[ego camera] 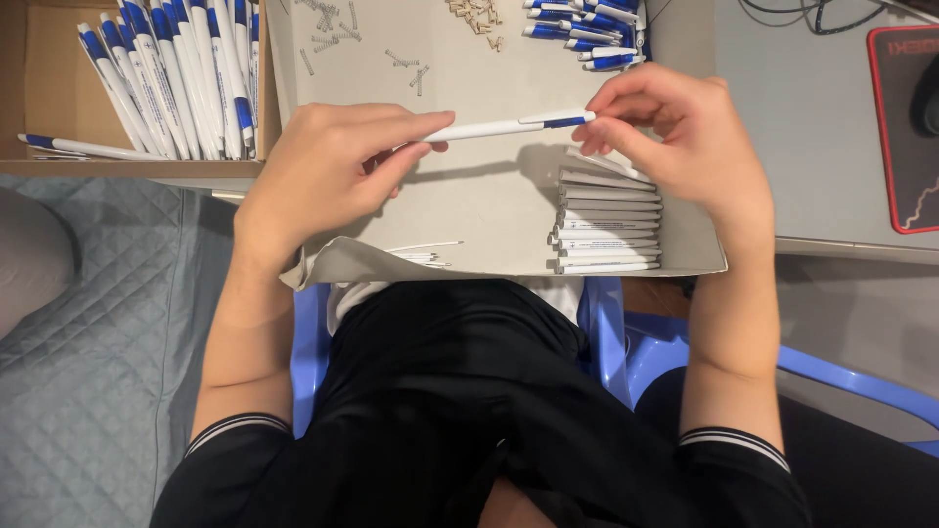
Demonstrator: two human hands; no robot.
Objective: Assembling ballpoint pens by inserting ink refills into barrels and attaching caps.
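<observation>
I hold one white pen with a blue clip (509, 126) level between both hands, above a grey cardboard tray (489, 196). My left hand (333, 166) grips the pen's tip end between thumb and fingers. My right hand (675, 127) pinches the clip end with its fingertips. Below my right hand lies a neat row of white pen barrels (608, 225) in the tray's near right corner.
A brown box (49, 88) at the far left holds several finished white and blue pens (176, 78). More pens (587, 29), small springs (333, 24) and tan small parts (476, 15) lie at the tray's far side. A red-edged mouse pad (905, 127) sits at right, a blue plastic chair (626, 342) below.
</observation>
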